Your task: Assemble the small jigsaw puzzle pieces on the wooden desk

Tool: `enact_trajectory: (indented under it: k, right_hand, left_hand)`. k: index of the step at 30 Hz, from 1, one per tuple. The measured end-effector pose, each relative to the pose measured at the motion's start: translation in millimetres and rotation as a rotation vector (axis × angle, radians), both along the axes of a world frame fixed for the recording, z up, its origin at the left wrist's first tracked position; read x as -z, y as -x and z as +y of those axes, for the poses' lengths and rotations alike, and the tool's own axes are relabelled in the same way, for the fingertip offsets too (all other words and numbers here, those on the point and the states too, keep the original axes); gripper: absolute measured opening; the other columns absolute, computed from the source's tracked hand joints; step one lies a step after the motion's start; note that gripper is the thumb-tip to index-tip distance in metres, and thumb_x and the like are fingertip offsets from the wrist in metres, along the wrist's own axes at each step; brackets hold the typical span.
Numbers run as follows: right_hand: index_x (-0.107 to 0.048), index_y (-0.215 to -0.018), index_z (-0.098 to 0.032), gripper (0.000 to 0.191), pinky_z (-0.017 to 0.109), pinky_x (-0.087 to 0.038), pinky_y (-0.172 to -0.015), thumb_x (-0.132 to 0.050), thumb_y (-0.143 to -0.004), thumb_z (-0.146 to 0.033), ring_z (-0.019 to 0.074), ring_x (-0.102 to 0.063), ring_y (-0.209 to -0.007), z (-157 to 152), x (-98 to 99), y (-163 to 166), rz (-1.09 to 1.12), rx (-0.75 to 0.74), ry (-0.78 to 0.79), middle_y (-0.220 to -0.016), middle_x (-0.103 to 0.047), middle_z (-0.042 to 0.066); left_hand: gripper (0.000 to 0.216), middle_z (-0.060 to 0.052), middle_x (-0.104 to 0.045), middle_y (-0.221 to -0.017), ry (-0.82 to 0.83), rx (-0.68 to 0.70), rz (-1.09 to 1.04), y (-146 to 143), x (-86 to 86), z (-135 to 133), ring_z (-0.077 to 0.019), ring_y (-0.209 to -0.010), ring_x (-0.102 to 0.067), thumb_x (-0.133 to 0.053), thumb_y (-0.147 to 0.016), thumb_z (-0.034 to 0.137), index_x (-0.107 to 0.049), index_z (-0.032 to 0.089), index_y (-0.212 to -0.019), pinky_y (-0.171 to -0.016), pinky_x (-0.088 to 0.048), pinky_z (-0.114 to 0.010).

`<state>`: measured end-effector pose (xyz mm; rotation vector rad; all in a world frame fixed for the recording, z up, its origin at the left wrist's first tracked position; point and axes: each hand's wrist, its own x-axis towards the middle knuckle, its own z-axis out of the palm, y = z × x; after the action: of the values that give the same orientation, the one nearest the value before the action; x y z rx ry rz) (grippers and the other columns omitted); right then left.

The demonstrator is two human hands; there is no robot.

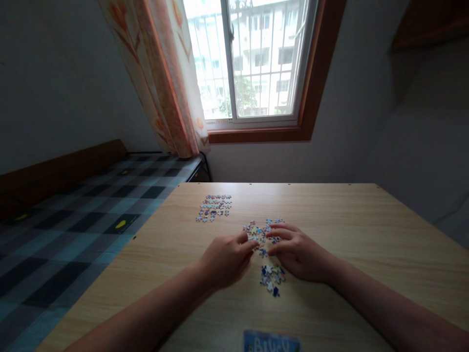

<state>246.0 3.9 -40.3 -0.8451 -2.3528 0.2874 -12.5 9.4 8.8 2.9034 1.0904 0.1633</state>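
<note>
Puzzle pieces (263, 253) lie between curled left hand (227, 256), grip unclear, and spread right hand (298, 251).

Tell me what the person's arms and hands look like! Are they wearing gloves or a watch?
No gloves: the left hand and right hand are both bare. The left forearm and right forearm are bare too, with no sleeve, watch or bracelet in sight. I see no rings, but some fingers are partly hidden.
</note>
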Motion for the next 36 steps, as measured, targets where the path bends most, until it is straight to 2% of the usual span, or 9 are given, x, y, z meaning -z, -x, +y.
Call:
enact_trajectory:
  k: [5, 9, 13, 17, 20, 25, 28, 31, 36]
  right_hand:
    - [-0.078, -0.101, -0.031, 0.029, 0.057, -0.045, -0.109, -0.062, -0.085, -0.012, 0.0298, -0.053, -0.133, -1, -1.0, 0, -0.007, -0.021, -0.004, -0.130, -0.067, 0.004]
    - [-0.077, -0.098, -0.028, 0.028, 0.055, -0.046, -0.109, -0.061, -0.084, -0.009, 0.0290, -0.053, -0.133, -2, -1.9, -1, 0.009, -0.010, -0.011, -0.129, -0.068, 0.006]
    - [-0.075, -0.096, -0.026, 0.026, 0.055, -0.047, -0.107, -0.061, -0.083, -0.008, 0.0290, -0.055, -0.131, -1, -1.2, -1, 0.048, 0.003, -0.021, -0.125, -0.070, 0.007]
    - [-0.074, -0.093, -0.025, 0.024, 0.054, -0.048, -0.107, -0.062, -0.083, -0.008, 0.0285, -0.057, -0.129, 0, -0.2, -1, 0.065, 0.009, -0.025, -0.122, -0.071, 0.007]
    - [-0.074, -0.092, -0.025, 0.023, 0.054, -0.048, -0.107, -0.062, -0.083, -0.008, 0.0284, -0.057, -0.129, 0, -0.7, 0, 0.065, 0.007, -0.019, -0.121, -0.071, 0.008]
    - [-0.073, -0.092, -0.024, 0.024, 0.054, -0.048, -0.107, -0.060, -0.082, -0.007, 0.0283, -0.057, -0.129, -1, -1.9, 0, 0.052, 0.003, -0.016, -0.121, -0.071, 0.008]
    - [-0.073, -0.092, -0.024, 0.023, 0.054, -0.049, -0.106, -0.061, -0.083, -0.008, 0.0286, -0.057, -0.128, -1, -1.1, 0, 0.060, 0.004, -0.018, -0.121, -0.071, 0.008]
    - [-0.073, -0.092, -0.025, 0.023, 0.054, -0.049, -0.106, -0.061, -0.083, -0.008, 0.0285, -0.057, -0.128, 0, -0.2, 0, 0.063, 0.000, -0.024, -0.120, -0.071, 0.008]
    - [-0.073, -0.093, -0.025, 0.025, 0.052, -0.050, -0.107, -0.060, -0.083, -0.006, 0.0276, -0.057, -0.128, 0, -0.7, 0, 0.043, -0.003, -0.026, -0.121, -0.070, 0.007]
  left_hand:
    - [0.033, -0.006, -0.068, -0.103, 0.004, 0.108, 0.025, -4, 4.6, -6, -0.0173, -0.078, -0.066, -0.043, -0.100, 0.027, -0.062, 0.026, -0.127, -0.066, -0.054, -0.030]
    - [0.030, -0.006, -0.068, -0.095, 0.001, 0.098, 0.079, -4, -0.6, -6, -0.0157, -0.070, -0.064, -0.041, -0.101, 0.029, -0.070, 0.021, -0.100, -0.064, -0.054, -0.030]
    - [0.025, -0.007, -0.069, -0.090, 0.019, 0.016, 0.165, -3, -9.4, -5, -0.0180, -0.071, -0.066, -0.049, -0.096, 0.025, -0.070, 0.018, -0.086, -0.068, -0.055, -0.033]
    - [0.023, -0.011, -0.069, -0.086, 0.082, -0.216, 0.295, -3, -17.5, -8, -0.0229, -0.077, -0.069, -0.049, -0.090, 0.010, -0.071, 0.014, -0.083, -0.069, -0.055, -0.036]
    - [0.026, -0.014, -0.070, -0.091, 0.104, -0.392, 0.354, -1, -21.5, -6, -0.0253, -0.081, -0.071, -0.047, -0.083, -0.001, -0.070, 0.011, -0.087, -0.070, -0.055, -0.036]
    - [0.030, -0.015, -0.070, -0.098, 0.046, -0.544, 0.328, 8, -18.8, 15, -0.0259, -0.084, -0.072, -0.042, -0.089, 0.002, -0.069, 0.012, -0.098, -0.070, -0.055, -0.035]
    - [0.033, -0.014, -0.071, -0.102, -0.003, -0.591, 0.307, 13, -12.2, 25, -0.0246, -0.086, -0.072, -0.039, -0.094, 0.008, -0.068, 0.015, -0.105, -0.072, -0.054, -0.033]
    - [0.041, -0.015, -0.073, -0.102, -0.020, -0.626, 0.318, 14, -6.3, 24, -0.0243, -0.087, -0.072, -0.035, -0.096, 0.008, -0.062, 0.016, -0.126, -0.073, -0.055, -0.032]
    - [0.053, -0.020, -0.075, -0.099, 0.022, -0.631, 0.360, 12, -3.7, 15, -0.0270, -0.085, -0.074, -0.035, -0.093, 0.002, -0.050, 0.008, -0.143, -0.071, -0.058, -0.035]
